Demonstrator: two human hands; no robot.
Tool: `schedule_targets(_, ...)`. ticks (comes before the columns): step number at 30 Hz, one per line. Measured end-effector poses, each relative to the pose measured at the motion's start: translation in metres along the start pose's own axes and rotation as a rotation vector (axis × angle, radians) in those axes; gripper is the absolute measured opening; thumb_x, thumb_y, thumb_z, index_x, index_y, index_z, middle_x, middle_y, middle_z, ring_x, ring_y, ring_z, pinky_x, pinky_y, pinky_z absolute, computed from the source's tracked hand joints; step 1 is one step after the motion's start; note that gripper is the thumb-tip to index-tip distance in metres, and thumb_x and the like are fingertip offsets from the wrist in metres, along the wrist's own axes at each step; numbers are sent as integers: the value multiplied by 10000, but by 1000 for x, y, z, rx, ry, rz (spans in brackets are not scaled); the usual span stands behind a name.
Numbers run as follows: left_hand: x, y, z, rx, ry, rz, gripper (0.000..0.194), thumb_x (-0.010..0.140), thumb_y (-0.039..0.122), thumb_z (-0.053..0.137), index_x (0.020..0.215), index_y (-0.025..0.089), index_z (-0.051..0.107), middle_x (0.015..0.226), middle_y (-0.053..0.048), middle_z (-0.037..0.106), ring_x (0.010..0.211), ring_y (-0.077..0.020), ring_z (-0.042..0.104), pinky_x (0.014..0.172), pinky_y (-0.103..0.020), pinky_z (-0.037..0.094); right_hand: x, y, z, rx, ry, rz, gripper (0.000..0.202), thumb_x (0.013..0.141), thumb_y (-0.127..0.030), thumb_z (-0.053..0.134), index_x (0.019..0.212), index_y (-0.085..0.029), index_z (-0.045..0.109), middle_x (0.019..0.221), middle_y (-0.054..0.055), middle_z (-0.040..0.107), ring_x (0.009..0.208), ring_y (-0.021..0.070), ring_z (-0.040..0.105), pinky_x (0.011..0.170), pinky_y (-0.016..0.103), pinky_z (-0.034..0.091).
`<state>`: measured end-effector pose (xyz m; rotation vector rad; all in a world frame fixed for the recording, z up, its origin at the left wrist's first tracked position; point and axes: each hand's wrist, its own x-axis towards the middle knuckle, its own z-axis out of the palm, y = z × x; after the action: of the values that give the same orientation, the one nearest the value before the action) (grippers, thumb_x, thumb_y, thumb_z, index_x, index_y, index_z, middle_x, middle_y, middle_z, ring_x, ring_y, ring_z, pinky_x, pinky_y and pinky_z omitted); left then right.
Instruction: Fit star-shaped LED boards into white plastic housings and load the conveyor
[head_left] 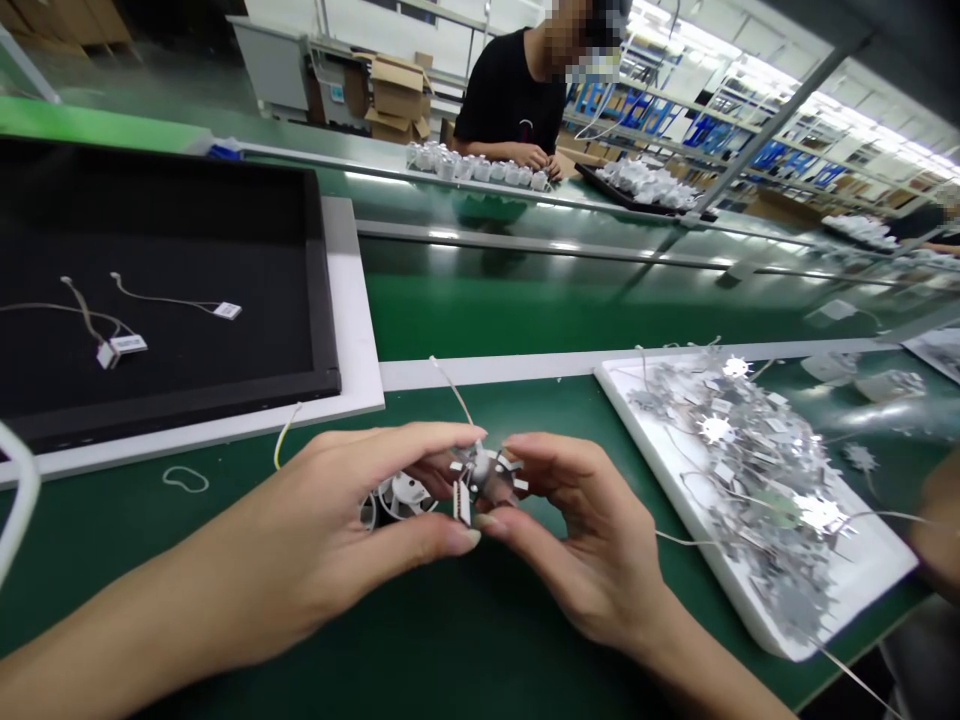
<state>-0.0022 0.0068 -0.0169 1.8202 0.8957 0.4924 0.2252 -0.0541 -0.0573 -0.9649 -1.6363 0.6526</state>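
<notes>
Between my two hands, above the green bench, is a small silvery star-shaped metal piece (499, 480) with short prongs round its edge. My right hand (592, 540) pinches it between thumb and fingertips. A small white connector (461, 502) on a thin wire (452, 390) is pinched by my left hand (337, 510), touching the metal piece; the wire sticks up beyond my fingers. Whether the two parts are joined, I cannot tell. Partly hidden behind my left fingers, a white round part (407, 493) rests on the bench.
At right, a white foam tray (652, 490) holds a heap of star-shaped metal pieces with wires. A black tray (172, 375) at left holds several wired connectors (124, 345). Across the bench, a person (499, 95) works beside rows of white parts (480, 168). Another person's hand (941, 520) is blurred at right.
</notes>
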Motion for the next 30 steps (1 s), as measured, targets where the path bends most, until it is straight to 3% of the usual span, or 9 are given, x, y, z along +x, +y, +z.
schedule_targets(4,0,6,1,-42,77,-6,388,943,501,773,1299,348,752,1227,2,784,1107,-240,745,868,-229,639,2,2,-3,-71,-110,-88,571,998,-101,742,1505,-314,586,1242,37,786,952,157,795,881,244,679)
schedule_targets(7,-2,6,5,-6,181,0,364,927,468,762,1282,393,747,1192,35,771,1069,-206,724,825,-197,621,3,1,-3,-83,-187,-112,581,1000,-89,695,1530,-286,559,1220,42,799,962,158,802,879,229,673)
schedule_targets(11,-2,4,10,-99,236,23,362,915,405,783,1268,461,734,1107,86,754,1058,-161,713,904,-167,597,2,1,-1,-102,-201,-140,592,1030,-55,603,1568,-288,524,1260,61,791,1035,179,813,904,250,677)
schedule_targets(14,-1,5,11,-192,186,72,364,955,372,767,1299,475,710,1036,99,754,1006,-137,727,905,-143,591,0,4,1,-122,-174,-167,638,1043,-31,582,1596,-331,479,1212,36,797,982,167,823,881,250,679)
schedule_targets(18,-5,7,8,-162,38,32,392,1006,456,729,1393,472,666,1168,83,783,1080,-159,740,874,-145,611,2,6,2,-193,-119,-173,643,1034,-55,616,1596,-320,449,1040,9,809,839,168,813,768,257,676)
schedule_targets(22,-8,9,6,-153,-67,-31,486,932,425,811,1403,429,689,1260,57,778,1166,-192,740,1021,-194,594,5,6,1,-306,-81,-203,438,1004,-93,623,1401,-274,582,1027,17,830,765,166,798,690,253,651)
schedule_targets(24,-7,10,7,-194,-87,-54,488,899,407,849,1369,409,720,1285,50,772,1179,-203,738,1010,-197,595,6,5,-1,-350,-89,-195,334,976,-89,638,1268,-250,638,1021,16,842,742,153,790,684,234,638)
schedule_targets(30,-1,9,12,-351,-54,-112,192,993,426,745,1154,344,810,1140,32,806,1063,-181,751,906,-181,593,11,-2,-3,-400,-76,-203,63,1017,-214,712,1076,-193,707,786,-1,763,630,129,695,579,219,544)
